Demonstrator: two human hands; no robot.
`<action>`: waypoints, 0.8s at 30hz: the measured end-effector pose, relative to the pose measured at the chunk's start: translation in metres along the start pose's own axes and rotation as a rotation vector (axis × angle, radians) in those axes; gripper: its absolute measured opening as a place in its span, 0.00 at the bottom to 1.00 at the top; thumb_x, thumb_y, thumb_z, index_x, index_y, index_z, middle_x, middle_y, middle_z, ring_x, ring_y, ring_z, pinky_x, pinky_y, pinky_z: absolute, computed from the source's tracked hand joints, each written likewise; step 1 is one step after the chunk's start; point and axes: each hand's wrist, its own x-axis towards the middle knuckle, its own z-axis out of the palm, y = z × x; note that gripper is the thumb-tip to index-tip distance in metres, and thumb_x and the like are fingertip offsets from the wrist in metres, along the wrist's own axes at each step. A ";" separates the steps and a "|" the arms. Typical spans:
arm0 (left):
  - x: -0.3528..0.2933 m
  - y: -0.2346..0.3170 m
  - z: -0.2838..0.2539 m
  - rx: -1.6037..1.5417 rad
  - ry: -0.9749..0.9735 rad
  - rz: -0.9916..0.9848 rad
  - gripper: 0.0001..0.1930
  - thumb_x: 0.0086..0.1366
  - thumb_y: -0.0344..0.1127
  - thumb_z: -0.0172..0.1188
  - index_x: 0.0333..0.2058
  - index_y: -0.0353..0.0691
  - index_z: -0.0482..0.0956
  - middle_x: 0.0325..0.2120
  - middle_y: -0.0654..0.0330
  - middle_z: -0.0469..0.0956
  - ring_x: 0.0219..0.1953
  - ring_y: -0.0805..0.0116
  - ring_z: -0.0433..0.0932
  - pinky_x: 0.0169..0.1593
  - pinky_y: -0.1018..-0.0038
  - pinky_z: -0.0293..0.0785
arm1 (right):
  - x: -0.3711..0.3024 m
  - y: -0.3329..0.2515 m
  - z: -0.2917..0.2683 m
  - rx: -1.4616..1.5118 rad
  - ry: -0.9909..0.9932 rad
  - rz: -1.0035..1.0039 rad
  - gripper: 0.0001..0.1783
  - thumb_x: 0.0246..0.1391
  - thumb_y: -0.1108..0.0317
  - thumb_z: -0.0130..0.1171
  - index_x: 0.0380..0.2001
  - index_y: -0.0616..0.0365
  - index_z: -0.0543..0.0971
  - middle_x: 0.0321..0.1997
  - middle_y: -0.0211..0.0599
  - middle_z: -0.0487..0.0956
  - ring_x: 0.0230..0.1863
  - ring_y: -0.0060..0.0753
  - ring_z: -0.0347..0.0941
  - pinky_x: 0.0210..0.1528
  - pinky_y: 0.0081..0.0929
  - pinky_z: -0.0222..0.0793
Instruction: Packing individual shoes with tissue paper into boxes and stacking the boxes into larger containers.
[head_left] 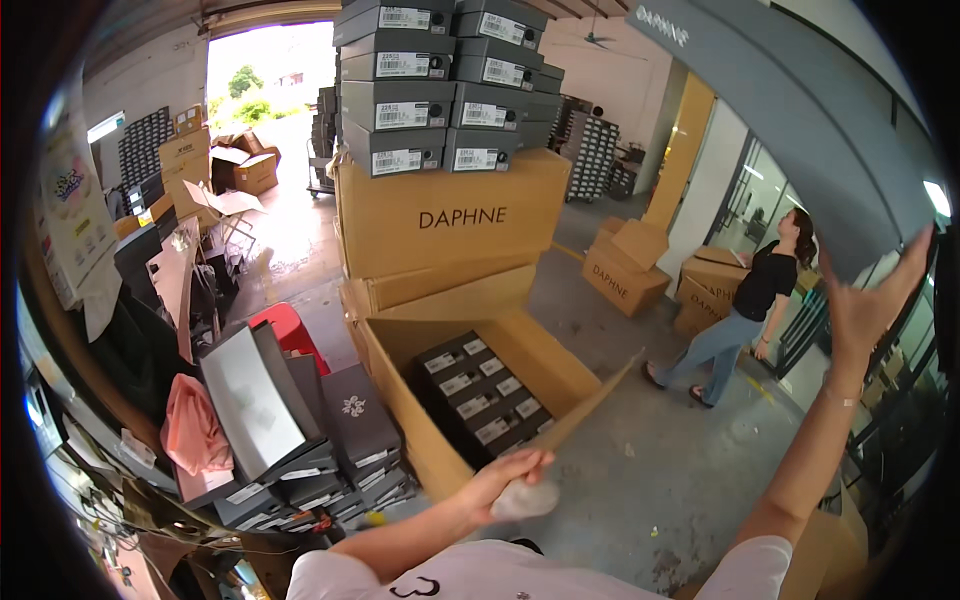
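Observation:
My right hand (878, 295) is raised at the far right, its fingers gripping the lower end of a dark grey shoebox (790, 110) that slants across the upper right corner. Low in the middle, my left hand (512, 478) is closed round a pale, rounded wad (526, 499) whose material I cannot make out. Just beyond that hand stands an open brown carton (425, 455) with its near flap (590, 405) tilted outward. Several dark shoeboxes (482, 388) with white labels are packed inside it.
Behind the open carton, a closed carton (455, 225) carries tall stacks of grey shoeboxes (400, 108). More boxes, one an open lid or tray (255, 400), pile up at left beside a red bin (290, 330) and pink cloth (195, 425). A person (775, 270) walks at right near cartons (625, 270).

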 end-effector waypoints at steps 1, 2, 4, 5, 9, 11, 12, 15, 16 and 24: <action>0.004 -0.007 -0.019 -0.074 0.048 -0.090 0.20 0.65 0.47 0.58 0.48 0.39 0.73 0.25 0.71 0.70 0.30 0.82 0.70 0.32 0.81 0.71 | 0.008 0.000 0.028 0.058 0.030 0.024 0.58 0.30 0.64 0.77 0.65 0.60 0.55 0.65 0.48 0.61 0.65 0.48 0.57 0.65 0.39 0.53; 0.007 -0.012 -0.032 -0.049 0.140 -0.105 0.18 0.66 0.46 0.56 0.47 0.39 0.74 0.26 0.70 0.71 0.29 0.80 0.71 0.31 0.80 0.71 | 0.012 0.001 0.060 0.125 0.064 0.055 0.58 0.29 0.64 0.77 0.65 0.59 0.56 0.64 0.48 0.61 0.64 0.48 0.57 0.65 0.39 0.54; 0.012 -0.010 -0.046 -0.098 0.256 -0.061 0.16 0.67 0.43 0.54 0.47 0.38 0.73 0.27 0.69 0.72 0.29 0.77 0.73 0.32 0.78 0.73 | 0.026 -0.002 0.121 0.101 0.161 0.042 0.55 0.35 0.58 0.76 0.64 0.58 0.57 0.60 0.51 0.64 0.62 0.50 0.60 0.62 0.41 0.57; 0.016 -0.008 -0.052 -0.176 0.273 -0.020 0.16 0.68 0.42 0.54 0.48 0.37 0.72 0.27 0.68 0.73 0.30 0.76 0.74 0.35 0.77 0.75 | 0.035 0.002 0.153 0.085 0.220 0.023 0.54 0.37 0.52 0.74 0.64 0.58 0.58 0.60 0.52 0.65 0.61 0.51 0.61 0.62 0.41 0.58; 0.037 0.015 -0.086 -0.305 0.406 0.407 0.14 0.68 0.40 0.53 0.46 0.37 0.74 0.28 0.64 0.76 0.29 0.71 0.77 0.34 0.74 0.76 | 0.064 -0.016 0.298 0.192 0.329 0.001 0.51 0.40 0.48 0.71 0.63 0.59 0.59 0.59 0.51 0.68 0.58 0.50 0.64 0.58 0.41 0.62; 0.054 0.023 -0.087 -0.305 0.397 0.594 0.14 0.68 0.40 0.53 0.45 0.36 0.74 0.28 0.63 0.77 0.29 0.71 0.76 0.33 0.75 0.76 | 0.082 -0.034 0.362 0.465 0.250 0.037 0.59 0.28 0.65 0.75 0.65 0.57 0.54 0.60 0.55 0.60 0.62 0.57 0.55 0.64 0.41 0.55; 0.061 0.024 -0.079 -0.257 0.498 0.679 0.14 0.68 0.40 0.52 0.45 0.35 0.74 0.28 0.62 0.76 0.29 0.71 0.76 0.34 0.75 0.75 | 0.089 -0.050 0.389 0.570 0.203 0.059 0.64 0.23 0.64 0.77 0.66 0.56 0.52 0.60 0.56 0.58 0.62 0.57 0.54 0.64 0.42 0.53; 0.086 0.023 -0.067 -0.299 0.644 0.804 0.14 0.68 0.41 0.52 0.42 0.35 0.75 0.26 0.62 0.76 0.28 0.73 0.75 0.34 0.76 0.75 | 0.115 -0.069 0.472 0.489 0.095 -0.048 0.62 0.24 0.63 0.76 0.66 0.56 0.53 0.60 0.54 0.59 0.61 0.56 0.55 0.64 0.43 0.53; 0.093 0.022 -0.066 -0.342 0.671 0.832 0.14 0.68 0.42 0.52 0.41 0.36 0.75 0.25 0.62 0.76 0.28 0.73 0.75 0.34 0.76 0.75 | 0.121 -0.077 0.494 0.593 0.033 -0.093 0.62 0.25 0.62 0.76 0.66 0.56 0.54 0.60 0.54 0.60 0.61 0.57 0.55 0.64 0.43 0.53; 0.122 0.008 -0.081 -0.517 0.904 0.941 0.13 0.66 0.39 0.54 0.40 0.35 0.76 0.25 0.62 0.75 0.29 0.74 0.74 0.36 0.78 0.74 | 0.115 -0.124 0.589 0.931 -0.422 -0.026 0.44 0.44 0.55 0.67 0.63 0.58 0.61 0.65 0.56 0.58 0.65 0.53 0.54 0.65 0.39 0.54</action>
